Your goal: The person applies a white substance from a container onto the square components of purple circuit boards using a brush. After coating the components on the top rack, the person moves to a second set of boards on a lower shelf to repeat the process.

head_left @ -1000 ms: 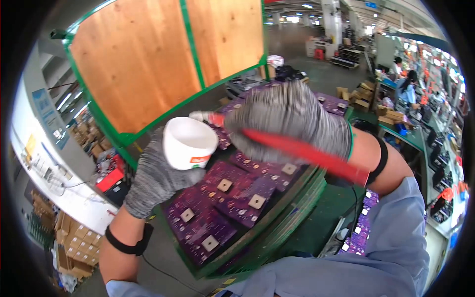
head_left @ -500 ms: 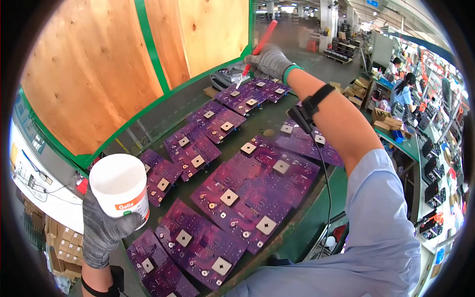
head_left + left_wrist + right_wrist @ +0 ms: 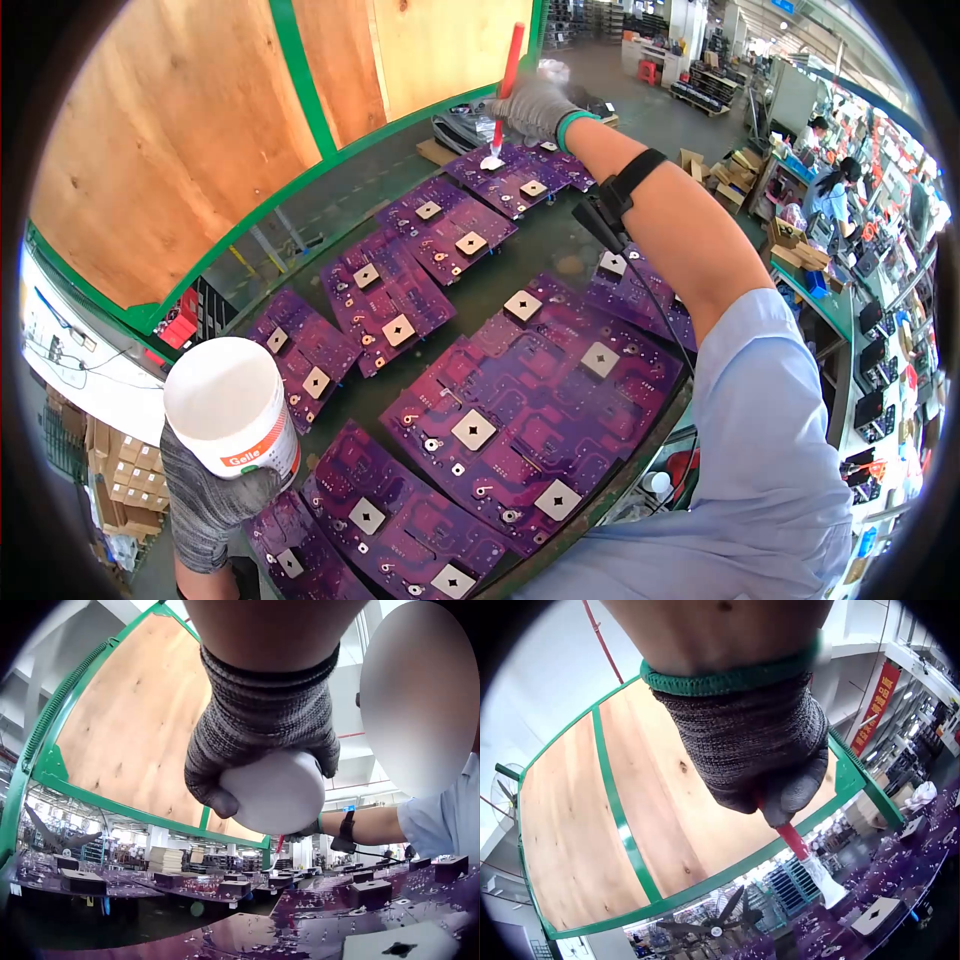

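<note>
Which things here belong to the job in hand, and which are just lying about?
In use: white jar in left hand; red-handled brush in right hand, tip on far purple circuit board.
Lying about: wooden panel; cardboard boxes.

White jar (image 3: 230, 405) with orange label, red brush handle (image 3: 510, 65), purple boards (image 3: 520, 390), grey-flecked gloves (image 3: 205, 500), green-framed wood panel (image 3: 180, 150).

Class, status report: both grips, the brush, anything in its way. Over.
Left grip holds white jar. Right grip holds red brush, tip on far purple board. Nothing blocking brush.
</note>
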Demonstrator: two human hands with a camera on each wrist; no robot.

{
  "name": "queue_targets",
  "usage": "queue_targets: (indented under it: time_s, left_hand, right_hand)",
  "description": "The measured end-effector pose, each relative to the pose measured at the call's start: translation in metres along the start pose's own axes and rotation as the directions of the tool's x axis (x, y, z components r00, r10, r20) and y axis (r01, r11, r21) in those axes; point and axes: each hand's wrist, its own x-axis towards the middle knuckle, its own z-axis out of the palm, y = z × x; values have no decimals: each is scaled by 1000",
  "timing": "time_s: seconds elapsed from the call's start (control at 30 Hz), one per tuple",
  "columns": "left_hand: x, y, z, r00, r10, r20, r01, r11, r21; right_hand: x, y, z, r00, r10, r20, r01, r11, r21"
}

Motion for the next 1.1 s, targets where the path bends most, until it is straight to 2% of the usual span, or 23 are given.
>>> queue_targets:
  time_s: [0.07, 0.1, 0.2, 0.23, 0.27, 0.33, 0.37, 0.4, 0.47, 0.5, 0.53, 0.6, 0.67, 0.73, 0.8, 0.87, 0.9, 0.93, 0.97, 1.0, 1.03, 1.07, 1.1]
  left_hand:
    - [-2, -5, 0, 1000, -19, -5, 19, 1000, 17]
    - [-3, -7, -1, 1000, -5, 5, 4, 1000, 25]
    - [-6, -5, -3, 1000, 0, 14, 0, 998, 55]
    - [-6, -4, -2, 1000, -9, 10, 9, 997, 82]
    - [-4, -4, -1, 1000, -5, 13, 4, 997, 82]
    - [-1, -6, 1, 1000, 21, 19, -23, 997, 79]
    - [-2, -4, 2, 1000, 22, 19, -23, 997, 79]
    - [-4, -1, 4, 1000, 30, 10, -30, 999, 21]
    - [-9, 0, 5, 1000, 30, -2, -30, 999, -43]
    - [-11, 0, 4, 1000, 22, 2, -22, 999, -24]
    - [-12, 1, 4, 1000, 16, 3, -16, 1000, -5]
    - [-16, -9, 2, 1000, 17, -9, -17, 999, 36]
    - [-16, -12, 3, 999, 21, -26, -19, 997, 76]
    - [-16, 0, 10, 998, -64, -21, 65, 996, 53]
    - [-18, -2, 7, 999, -36, 5, 35, 998, 57]
    - [-17, 3, 7, 1000, 6, 27, -7, 998, 60]
    - [-15, 9, 9, 998, -14, 60, 11, 999, 44]
    - [-12, 17, 10, 995, -34, 94, 32, 999, 29]
    - [-9, 27, 11, 991, -35, 133, 28, 998, 53]
    - [-11, 27, 12, 991, -38, 127, 31, 998, 55]
    - [-14, 26, 13, 994, -57, 92, 59, 998, -26]
    - [-16, 27, 14, 995, -78, 60, 84, 991, -107]
    - [-16, 31, 17, 995, -80, 59, 86, 991, -104]
  right_hand:
    - [3, 6, 4, 995, -98, -5, 95, 977, -190]
    - [-7, -6, -5, 997, -17, 74, 29, 986, -163]
    - [-1, -1, -12, 998, -64, 23, 68, 966, -250]
    - [-4, 3, -10, 965, -252, -74, 215, 918, -334]
    - [-4, 4, -5, 965, -250, -77, 211, 918, -335]
    - [3, 9, 10, 993, -81, -85, 65, 981, -181]
    - [6, 16, 13, 991, -118, -63, 97, 957, -273]
    - [-3, 11, 7, 991, -118, -61, 97, 957, -275]
    - [-29, -8, -8, 998, 43, 41, -37, 989, -145]
    - [-21, -2, -8, 1000, 19, 6, -17, 972, -236]
    - [-13, 6, -4, 1000, 19, 5, -17, 972, -236]
    - [-9, 17, 3, 965, -208, -160, 173, 963, -209]
    - [-5, 16, 3, 980, -158, -125, 126, 965, -229]
    - [-16, 2, -5, 999, -5, -44, -6, 968, -253]
    - [-15, 3, -1, 998, -38, -56, 26, 978, -206]
    - [-12, 5, 7, 989, -128, -71, 127, 992, -20]
    - [-15, 1, 10, 999, -31, -43, 30, 999, -29]
    - [-20, -4, 6, 998, -34, -44, 32, 999, -28]
    - [-24, -8, 0, 1000, -21, -18, 19, 994, -107]
    - [-25, -11, -3, 1000, -10, 9, 11, 983, -185]
    - [-19, -9, -3, 1000, 27, -9, -28, 979, -203]
    - [-15, -7, 0, 1000, 24, -4, -25, 980, -200]
    - [-14, -5, 2, 999, -31, -18, 29, 992, -123]
